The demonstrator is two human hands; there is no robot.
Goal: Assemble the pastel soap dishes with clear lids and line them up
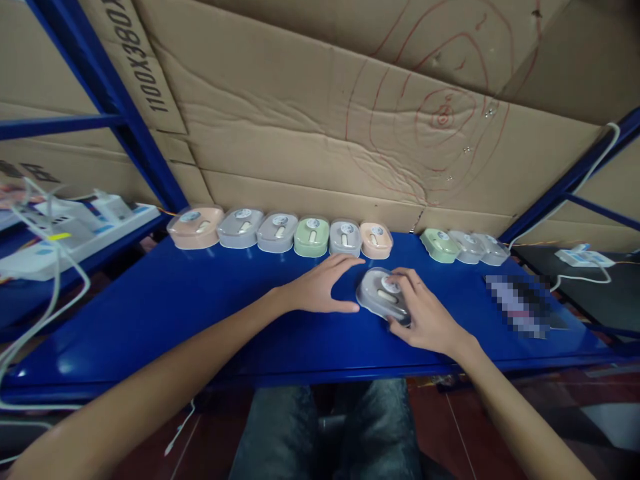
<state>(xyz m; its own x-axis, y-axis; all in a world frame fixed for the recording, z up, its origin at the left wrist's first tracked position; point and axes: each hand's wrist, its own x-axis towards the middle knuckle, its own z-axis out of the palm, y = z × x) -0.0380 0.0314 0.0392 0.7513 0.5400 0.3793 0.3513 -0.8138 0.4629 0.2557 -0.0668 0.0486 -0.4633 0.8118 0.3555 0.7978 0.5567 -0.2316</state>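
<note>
A grey rounded plastic box (373, 288) with a clear lid, a round label and a pale tab on top sits slightly tilted near the middle of the blue shelf (240, 353). My right hand (425, 313) grips its right side, with the thumb at the near edge and the fingers over the lid. To the left of the box, my left hand (323, 287) is open, thumb and fingers spread apart, not touching it. Behind my hands stands a row of similar boxes: peach (197, 228), grey (240, 229) and green (311, 238) ones among them.
A shorter group with a green box (440, 245) and grey ones stands at the back right. Cardboard (280, 120) walls the rear. A blurred-out flat item (520, 307) lies on the right. Power strips (80, 240) and white cables (55, 267) crowd the left.
</note>
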